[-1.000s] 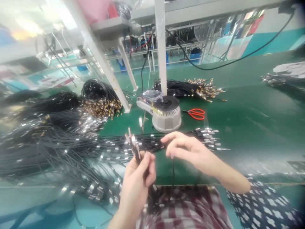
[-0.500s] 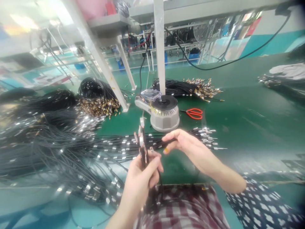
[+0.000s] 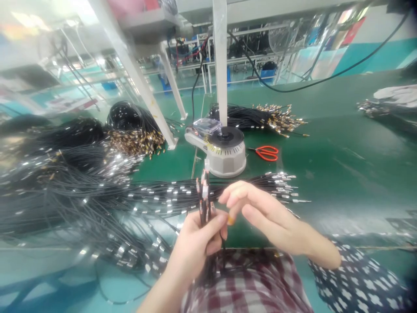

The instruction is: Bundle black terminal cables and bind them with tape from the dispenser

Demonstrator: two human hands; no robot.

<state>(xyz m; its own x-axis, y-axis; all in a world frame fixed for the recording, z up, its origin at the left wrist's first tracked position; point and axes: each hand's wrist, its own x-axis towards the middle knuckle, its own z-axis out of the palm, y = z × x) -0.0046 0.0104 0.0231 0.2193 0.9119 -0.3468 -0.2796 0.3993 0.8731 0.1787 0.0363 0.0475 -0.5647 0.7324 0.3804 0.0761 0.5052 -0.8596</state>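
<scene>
My left hand [image 3: 203, 237] is closed round a small bunch of black cables [image 3: 204, 198], whose silver and reddish ends point upward. The lower part of the bunch hangs toward my lap. Just to its right, my right hand [image 3: 260, 208] is held with thumb and fingers apart, and I see nothing in it. Something yellow-orange covers one of its fingertips, close to the left thumb. Beyond both hands a long bundle of black cables [image 3: 176, 193] with silver bands lies across the green table. Behind that stands a grey round tape dispenser [image 3: 226, 158] with a black disc on top.
Red-handled cutters [image 3: 267, 153] lie right of the dispenser. Coiled black cables with brass ends [image 3: 137, 141] crowd the left, and another cable bundle [image 3: 241, 118] lies behind. White shelf posts [image 3: 220, 65] rise from the green table [image 3: 335, 161]. A black cord [image 3: 293, 90] hangs at the back.
My left hand and its cable bunch have shifted a little to the right. My right hand's thumb has spread away from its fingers.
</scene>
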